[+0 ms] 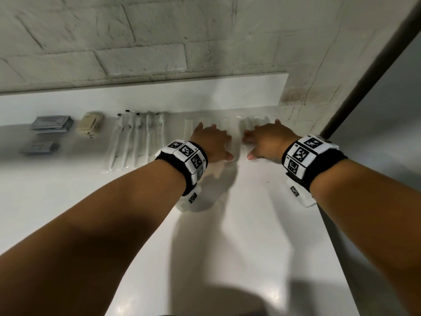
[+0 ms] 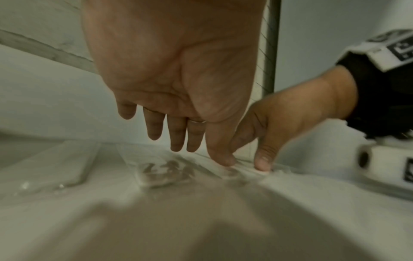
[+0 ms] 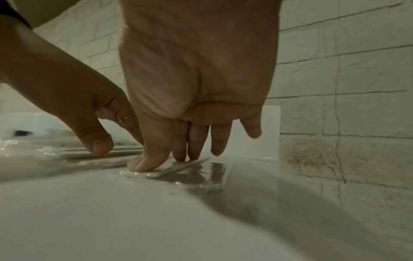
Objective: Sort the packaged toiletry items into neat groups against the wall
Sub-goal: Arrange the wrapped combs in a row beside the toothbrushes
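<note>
Both hands lie side by side on flat clear-wrapped packets against the backsplash. My left hand (image 1: 214,140) has straight fingers, and its thumb (image 2: 221,159) touches a clear packet (image 2: 161,169). My right hand (image 1: 262,140) is also flat; its thumb (image 3: 143,162) and fingertips press a thin clear packet (image 3: 178,169) onto the counter. More white packets (image 1: 250,122) show just beyond the right hand. Left of the hands lies a row of wrapped toothbrushes (image 1: 136,137), then beige packets (image 1: 90,125), then two piles of grey-blue packets (image 1: 51,124).
The white counter (image 1: 227,224) runs along a pale brick wall (image 1: 136,42) with a low white backsplash (image 1: 159,94). The brick wall turns a corner close on the right, where a dark post (image 1: 364,76) stands past the counter's edge.
</note>
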